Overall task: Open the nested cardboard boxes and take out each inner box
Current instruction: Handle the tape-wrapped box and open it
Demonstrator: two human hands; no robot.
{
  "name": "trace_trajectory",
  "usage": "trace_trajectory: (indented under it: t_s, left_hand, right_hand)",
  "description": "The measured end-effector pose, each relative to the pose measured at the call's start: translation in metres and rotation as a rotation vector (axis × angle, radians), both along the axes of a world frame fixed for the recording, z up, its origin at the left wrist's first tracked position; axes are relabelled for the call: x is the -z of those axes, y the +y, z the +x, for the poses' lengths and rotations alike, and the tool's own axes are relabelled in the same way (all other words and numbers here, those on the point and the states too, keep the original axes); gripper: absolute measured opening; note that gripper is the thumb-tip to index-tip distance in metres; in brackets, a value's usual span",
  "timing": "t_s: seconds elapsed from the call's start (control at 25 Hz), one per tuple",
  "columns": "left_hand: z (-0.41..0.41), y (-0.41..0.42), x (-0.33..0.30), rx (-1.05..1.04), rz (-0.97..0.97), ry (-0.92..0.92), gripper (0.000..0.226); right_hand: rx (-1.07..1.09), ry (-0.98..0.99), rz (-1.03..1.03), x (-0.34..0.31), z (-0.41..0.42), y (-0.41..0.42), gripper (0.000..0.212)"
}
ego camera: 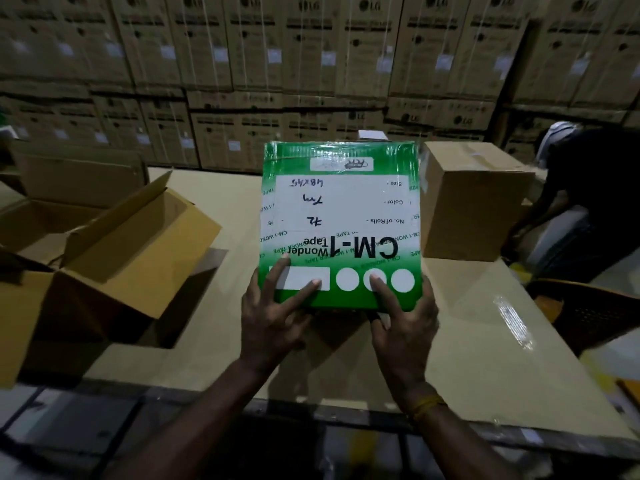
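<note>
Your left hand (273,313) and your right hand (403,320) both grasping the near edge of the green box (341,223), raised above the table (467,341), taped closed, contents hidden, open brown carton (114,244) at left, closed brown box (474,202) behind right.

A pale table (485,341) spreads under and around the hands, with a shiny strip of clear tape (512,320) lying on it to their right. Far beyond the hands, a wall of stacked brown cartons (277,57) with printed logos and white labels fills the background. Further right of the hands, past the table's edge, a person in dark clothes (581,188) bends down, and a dark chair (588,313) stands just beside the table there.
</note>
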State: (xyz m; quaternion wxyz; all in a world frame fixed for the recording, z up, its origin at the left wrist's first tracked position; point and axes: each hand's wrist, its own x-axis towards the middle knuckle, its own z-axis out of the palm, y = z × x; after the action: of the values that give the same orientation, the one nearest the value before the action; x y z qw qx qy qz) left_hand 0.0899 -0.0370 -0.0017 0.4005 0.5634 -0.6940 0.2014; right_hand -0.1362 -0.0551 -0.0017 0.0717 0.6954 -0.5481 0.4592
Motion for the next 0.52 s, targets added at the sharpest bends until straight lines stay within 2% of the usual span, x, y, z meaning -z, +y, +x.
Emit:
trace_trajectory:
  t_s: [0.16, 0.32, 0.52]
  left_hand:
    - [0.005, 0.009, -0.032, 0.029, 0.02, 0.061, 0.059]
    - [0.02, -0.022, -0.076, 0.018, 0.091, 0.058, 0.058]
    - [0.007, -0.062, -0.053, -0.093, 0.037, 0.001, 0.059]
  right_hand:
    - [0.014, -0.011, -0.038, -0.025, 0.005, 0.009, 0.084]
    - [0.061, 0.003, -0.029, -0.06, 0.012, -0.015, 0.079]
    - [0.099, 0.183, -0.094, -0.055, 0.015, -0.062, 0.057]
